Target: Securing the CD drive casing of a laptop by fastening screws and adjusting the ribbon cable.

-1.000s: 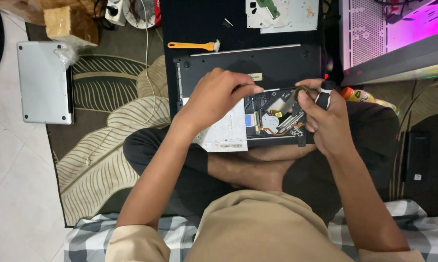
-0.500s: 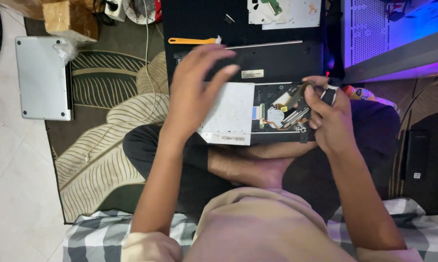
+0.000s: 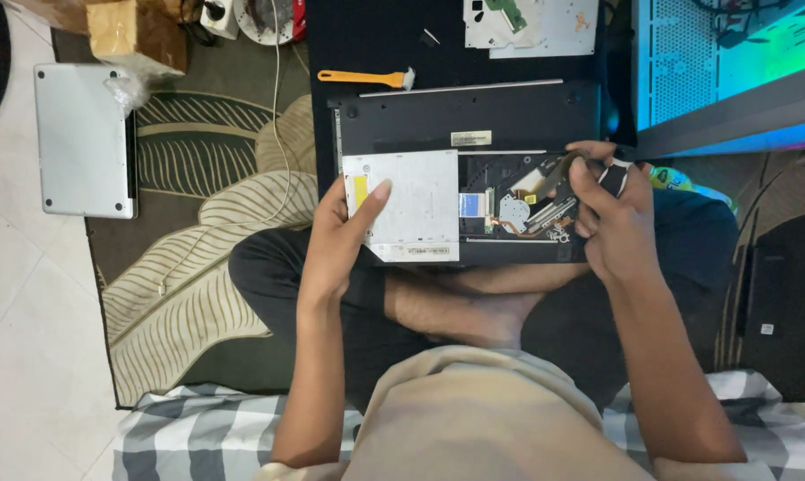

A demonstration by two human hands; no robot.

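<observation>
Two hands: left hand (image 3: 335, 236), right hand (image 3: 612, 214). Two laptops: black one (image 3: 469, 120) upper centre, silver one (image 3: 86, 142) upper left. One orange brush (image 3: 362, 78), one drive (image 3: 416, 205), one box (image 3: 135, 34).

You have one view only, from the camera on your head, looking almost straight down over your chest and crossed legs. It sits close enough that the opened laptop (image 3: 469, 178) on your lap fills the middle, with the leaf-patterned rug (image 3: 215, 232) and pale floor spreading left.
</observation>
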